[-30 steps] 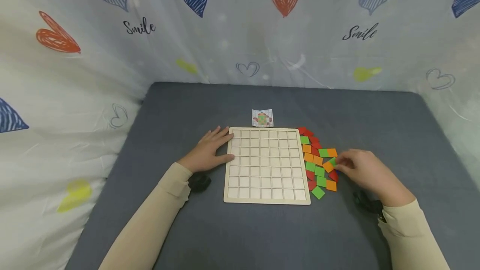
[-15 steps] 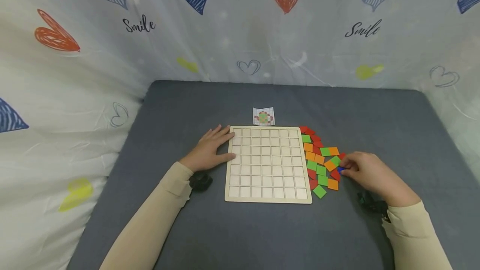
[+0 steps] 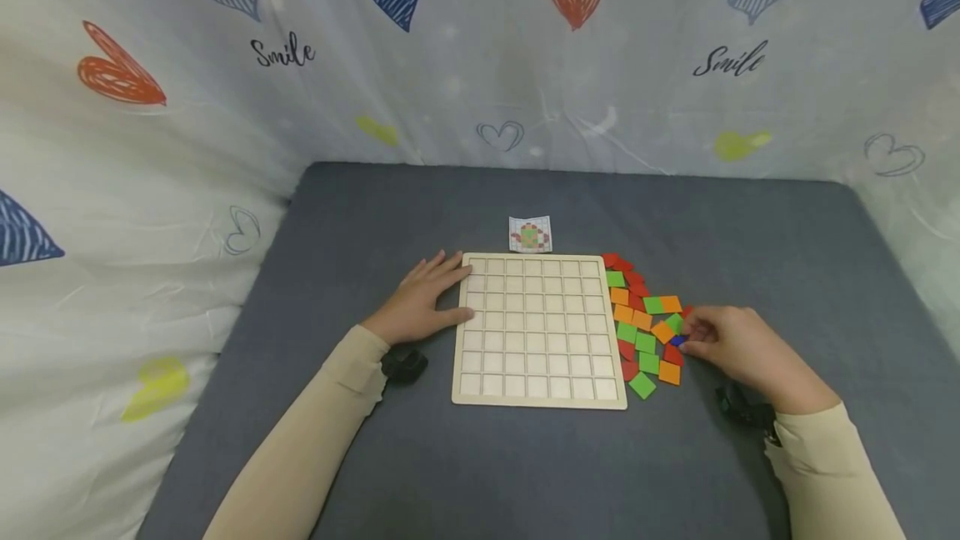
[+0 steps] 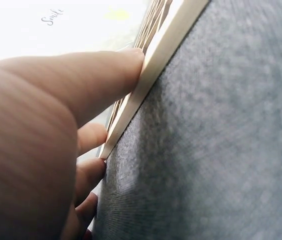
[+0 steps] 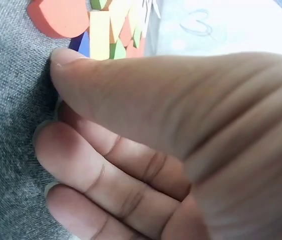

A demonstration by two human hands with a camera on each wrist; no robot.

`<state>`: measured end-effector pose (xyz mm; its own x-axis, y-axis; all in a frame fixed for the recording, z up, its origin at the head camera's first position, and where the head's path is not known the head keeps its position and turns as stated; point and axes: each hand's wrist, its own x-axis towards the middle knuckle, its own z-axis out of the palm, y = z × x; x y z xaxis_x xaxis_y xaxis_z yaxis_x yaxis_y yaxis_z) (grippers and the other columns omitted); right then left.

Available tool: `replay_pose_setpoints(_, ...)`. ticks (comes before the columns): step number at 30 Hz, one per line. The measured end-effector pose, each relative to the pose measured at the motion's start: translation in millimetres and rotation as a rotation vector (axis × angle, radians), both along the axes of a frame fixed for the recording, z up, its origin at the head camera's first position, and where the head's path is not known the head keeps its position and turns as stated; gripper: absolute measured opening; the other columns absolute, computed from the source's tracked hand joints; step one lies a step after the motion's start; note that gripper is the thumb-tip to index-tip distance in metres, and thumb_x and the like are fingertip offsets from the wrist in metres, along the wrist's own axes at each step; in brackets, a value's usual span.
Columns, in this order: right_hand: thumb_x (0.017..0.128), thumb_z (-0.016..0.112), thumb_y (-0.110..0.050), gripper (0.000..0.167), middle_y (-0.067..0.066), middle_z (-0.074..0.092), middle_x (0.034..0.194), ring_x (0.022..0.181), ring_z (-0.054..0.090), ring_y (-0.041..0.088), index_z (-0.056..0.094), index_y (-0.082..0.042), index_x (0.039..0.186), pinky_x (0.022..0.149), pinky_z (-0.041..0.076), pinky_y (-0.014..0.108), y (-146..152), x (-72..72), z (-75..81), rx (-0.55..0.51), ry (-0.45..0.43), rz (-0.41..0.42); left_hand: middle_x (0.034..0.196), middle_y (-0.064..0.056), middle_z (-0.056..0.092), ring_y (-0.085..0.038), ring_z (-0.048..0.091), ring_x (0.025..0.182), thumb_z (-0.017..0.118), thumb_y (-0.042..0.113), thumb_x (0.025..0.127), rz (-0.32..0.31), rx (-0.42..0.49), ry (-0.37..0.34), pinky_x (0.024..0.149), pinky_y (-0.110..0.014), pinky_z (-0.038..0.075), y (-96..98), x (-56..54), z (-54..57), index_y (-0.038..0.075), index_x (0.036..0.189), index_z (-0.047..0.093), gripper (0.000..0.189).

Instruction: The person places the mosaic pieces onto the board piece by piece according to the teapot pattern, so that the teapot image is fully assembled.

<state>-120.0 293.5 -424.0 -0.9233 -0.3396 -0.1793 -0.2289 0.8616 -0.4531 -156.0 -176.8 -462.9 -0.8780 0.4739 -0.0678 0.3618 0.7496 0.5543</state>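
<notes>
A pale wooden grid board (image 3: 540,404) lies on the grey cloth. My left hand (image 3: 420,302) rests at its left edge, thumb and fingertips on the frame. In the left wrist view, the left thumb (image 4: 106,70) presses against the board's edge (image 4: 156,55). To the right of the board, my right hand (image 3: 731,352) is at the outer side of loose coloured tiles, with bent fingers. Its thumb tip meets a small blue tile (image 3: 678,341), also partly seen in the right wrist view. The thumb hides the index fingertip, so whether the tile is pinched cannot be seen.
Red, green and orange tiles lie along the board's right side, among them an orange tile (image 3: 670,372) and a green tile (image 3: 642,385). A small card with a coloured grid picture (image 3: 530,235) lies behind the board. A heart-printed curtain (image 3: 450,65) hangs at the back and left.
My right hand has shifted slightly right, and the blue tile has come into view beside its fingertips. An orange and a green tile near it have moved apart slightly. The left hand stays put.
</notes>
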Motion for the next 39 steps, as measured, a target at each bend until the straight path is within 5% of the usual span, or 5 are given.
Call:
replay_pose_setpoints(10, 0.09, 0.083, -0.009, 0.015, -0.001, 0.07, 0.084, 0.075, 0.06, 0.014, 0.077, 0.0, 0.1, 0.064, 0.055, 0.031, -1.5, -0.9, 0.5, -0.001, -0.01, 0.01, 0.174, -0.009, 0.022, -0.032, 0.011, 0.163, 0.072, 0.047, 0.099, 0.01, 0.003, -0.004, 0.133, -0.054, 0.004, 1.2, -1.0, 1.0, 0.015, 0.164, 0.039, 0.08)
replay_pose_setpoints(29, 0.089, 0.084, -0.012, 0.011, -0.005, 0.069, 0.082, 0.073, 0.06, 0.012, 0.074, -0.011, 0.089, 0.061, 0.053, 0.03, -6.4, 2.8, 3.3, -0.004, -0.029, 0.0, 0.174, -0.009, 0.023, -0.033, 0.011, 0.163, 0.072, 0.048, 0.099, 0.003, -0.011, -0.009, 0.133, -0.054, 0.004, -0.8, 0.6, -2.0, 0.016, 0.164, 0.039, 0.08)
replay_pose_setpoints(39, 0.09, 0.084, -0.015, 0.013, -0.002, 0.068, 0.082, 0.073, 0.058, 0.015, 0.074, -0.008, 0.096, 0.059, 0.052, 0.027, -15.3, -8.5, 30.2, -0.033, 0.023, -0.017, 0.175, -0.008, 0.022, -0.032, 0.01, 0.163, 0.07, 0.048, 0.1, 0.0, -0.012, 0.0, 0.133, -0.054, 0.003, -0.3, -1.1, -1.8, 0.016, 0.165, 0.039, 0.078)
